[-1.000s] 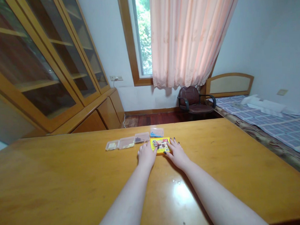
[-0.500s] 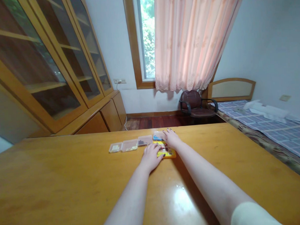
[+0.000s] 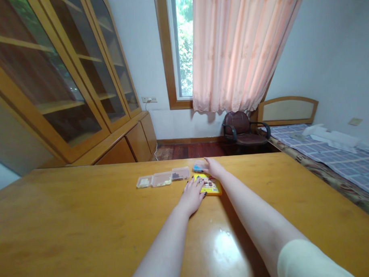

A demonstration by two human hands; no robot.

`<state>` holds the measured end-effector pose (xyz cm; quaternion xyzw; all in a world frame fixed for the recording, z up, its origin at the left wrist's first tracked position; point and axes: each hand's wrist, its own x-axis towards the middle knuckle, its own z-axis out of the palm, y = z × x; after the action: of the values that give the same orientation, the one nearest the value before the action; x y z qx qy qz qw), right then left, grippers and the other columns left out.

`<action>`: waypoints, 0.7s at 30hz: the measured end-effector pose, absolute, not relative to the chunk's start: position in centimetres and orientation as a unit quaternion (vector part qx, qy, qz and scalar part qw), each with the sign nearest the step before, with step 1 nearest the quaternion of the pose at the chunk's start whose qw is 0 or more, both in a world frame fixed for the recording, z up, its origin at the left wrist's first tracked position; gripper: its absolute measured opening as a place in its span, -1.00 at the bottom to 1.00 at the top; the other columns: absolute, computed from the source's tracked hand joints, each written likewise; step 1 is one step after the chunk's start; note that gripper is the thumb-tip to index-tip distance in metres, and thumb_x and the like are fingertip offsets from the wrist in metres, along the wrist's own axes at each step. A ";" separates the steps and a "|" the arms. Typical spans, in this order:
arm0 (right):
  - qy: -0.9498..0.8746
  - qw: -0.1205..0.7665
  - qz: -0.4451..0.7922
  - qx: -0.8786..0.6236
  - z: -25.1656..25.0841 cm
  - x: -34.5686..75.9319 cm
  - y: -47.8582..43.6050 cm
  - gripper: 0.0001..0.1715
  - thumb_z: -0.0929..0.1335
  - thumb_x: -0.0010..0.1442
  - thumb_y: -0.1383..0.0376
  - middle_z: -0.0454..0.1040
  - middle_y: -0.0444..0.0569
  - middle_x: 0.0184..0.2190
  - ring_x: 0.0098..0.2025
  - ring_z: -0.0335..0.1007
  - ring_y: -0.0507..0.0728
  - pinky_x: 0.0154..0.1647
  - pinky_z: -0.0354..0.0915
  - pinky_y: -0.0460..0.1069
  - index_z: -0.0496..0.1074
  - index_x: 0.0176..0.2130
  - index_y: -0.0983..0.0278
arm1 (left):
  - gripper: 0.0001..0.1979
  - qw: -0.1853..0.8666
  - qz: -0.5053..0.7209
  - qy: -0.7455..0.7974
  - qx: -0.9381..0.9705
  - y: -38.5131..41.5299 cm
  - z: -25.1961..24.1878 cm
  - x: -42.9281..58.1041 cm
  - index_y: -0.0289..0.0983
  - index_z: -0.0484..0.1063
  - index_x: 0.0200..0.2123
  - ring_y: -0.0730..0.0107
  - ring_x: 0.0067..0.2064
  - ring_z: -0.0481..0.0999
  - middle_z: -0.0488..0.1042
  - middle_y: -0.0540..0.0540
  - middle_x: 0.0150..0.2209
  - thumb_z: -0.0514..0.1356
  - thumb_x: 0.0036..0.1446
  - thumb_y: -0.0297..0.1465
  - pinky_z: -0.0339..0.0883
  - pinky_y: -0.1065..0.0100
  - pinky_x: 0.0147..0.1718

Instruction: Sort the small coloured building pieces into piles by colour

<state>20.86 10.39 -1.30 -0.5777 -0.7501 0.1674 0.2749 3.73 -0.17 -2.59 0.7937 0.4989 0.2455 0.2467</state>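
Note:
My left hand (image 3: 192, 198) lies with its fingers spread over the left part of a flat yellow box (image 3: 215, 188) with a printed picture. Just beyond the box sits a small clear tray holding blue pieces (image 3: 198, 168). My right hand (image 3: 215, 169) grips the right end of that tray, thumb on the near side and fingers at the far side. To the left stand a clear tray with dark pieces (image 3: 180, 174), one with cream pieces (image 3: 161, 179) and a smaller one with pale pieces (image 3: 144, 182).
All of this is near the far edge of a wide wooden table (image 3: 84, 222). Behind it are a brown armchair (image 3: 240, 128) and a curtained window. A glass-door cabinet (image 3: 88, 77) stands left; a bed (image 3: 321, 150) is on the right.
The yellow box and the blue-piece tray have shifted slightly right, widening the gap to the dark-piece tray. Both hands moved with them. The view has also turned a little.

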 end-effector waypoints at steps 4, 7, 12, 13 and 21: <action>-0.660 0.461 0.239 -0.542 -0.5 23.4 8.1 -0.26 0.45 -0.04 0.23 0.39 0.17 0.04 0.07 0.34 0.25 0.12 0.20 0.16 0.27 0.11 0.33 | -0.48 0.261 0.295 0.504 0.769 0.6 -2.5 2.7 -0.23 0.29 0.12 0.06 0.25 0.14 0.23 -0.24 0.21 0.16 0.05 -0.36 -0.08 0.11 0.24; -0.640 0.488 0.273 -0.526 -0.4 24.7 5.3 -0.27 0.48 -0.09 0.20 0.40 0.15 0.03 0.06 0.34 0.27 0.14 0.19 0.19 0.32 0.08 0.27 | -0.61 0.215 0.290 0.538 0.762 1.2 -1.8 1.7 -0.28 0.35 0.04 0.12 0.14 0.30 0.37 -0.26 0.09 0.04 0.12 -0.42 0.07 0.15 0.17; -0.710 0.422 0.267 -0.496 -1.4 24.4 1.7 -0.32 0.47 -0.07 0.28 0.40 0.09 0.05 0.10 0.31 0.26 0.18 0.15 0.23 0.35 0.07 0.20 | -0.56 0.044 0.235 0.669 0.703 1.5 -1.2 0.8 -0.26 0.32 0.10 0.04 0.27 0.07 0.21 -0.23 0.23 0.00 0.13 -0.45 -0.20 -0.04 0.25; -0.722 0.414 0.251 -0.495 -1.7 24.1 1.5 -0.34 0.47 -0.06 0.29 0.41 0.09 0.05 0.10 0.31 0.27 0.19 0.14 0.24 0.36 0.06 0.20 | -0.52 0.028 0.209 0.690 0.692 1.5 -1.3 0.8 -0.24 0.27 0.14 0.01 0.31 -0.02 0.13 -0.21 0.27 0.02 0.12 -0.43 -0.27 -0.12 0.25; -0.781 0.372 0.207 -0.457 -4.3 23.8 1.7 -0.24 0.43 0.04 0.20 0.14 0.17 0.25 0.30 -0.02 0.30 0.29 -0.08 0.29 0.22 0.20 0.22 | -0.42 0.016 0.057 0.717 0.695 1.4 -2.4 1.6 -0.23 0.05 0.27 0.02 0.35 -0.18 -0.02 -0.16 0.33 -0.03 0.16 -0.36 -0.35 -0.30 0.20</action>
<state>23.81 1.68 -4.33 -0.4570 -0.7811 0.2070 0.3718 1.64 1.36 -2.38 0.6949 0.7167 0.0568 0.0157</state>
